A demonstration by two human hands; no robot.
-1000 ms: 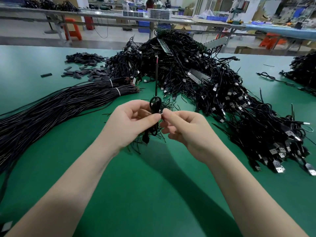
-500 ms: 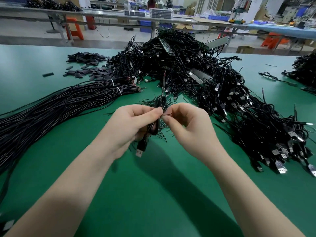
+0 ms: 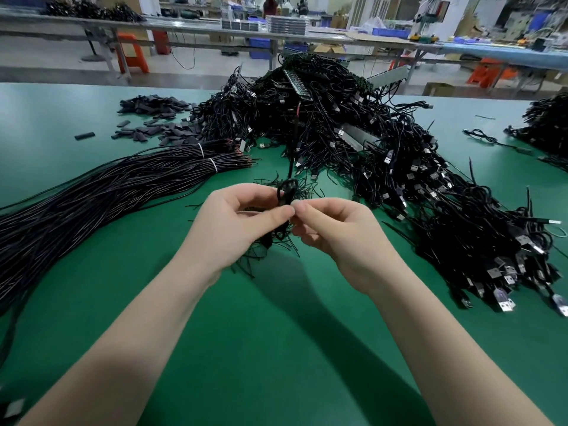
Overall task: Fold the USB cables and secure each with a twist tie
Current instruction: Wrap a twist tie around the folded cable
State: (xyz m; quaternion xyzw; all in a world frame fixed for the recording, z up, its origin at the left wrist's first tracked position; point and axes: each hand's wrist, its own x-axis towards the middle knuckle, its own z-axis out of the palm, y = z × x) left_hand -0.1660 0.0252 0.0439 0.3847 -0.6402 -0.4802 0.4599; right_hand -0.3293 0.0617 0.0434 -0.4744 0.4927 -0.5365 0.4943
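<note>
Above the green table (image 3: 307, 348), the left hand (image 3: 233, 222) grips a folded black USB cable (image 3: 286, 192), its loops showing just above the fingers and one end rising straight up. The right hand (image 3: 341, 229) pinches at the bundle's middle with thumb and forefinger; the twist tie itself is too small to make out. Loose black twist ties (image 3: 270, 250) lie scattered beneath the hands. A large heap of USB cables (image 3: 384, 155) spreads behind and to the right, and banded straight cable bundles (image 3: 107, 192) lie to the left.
</note>
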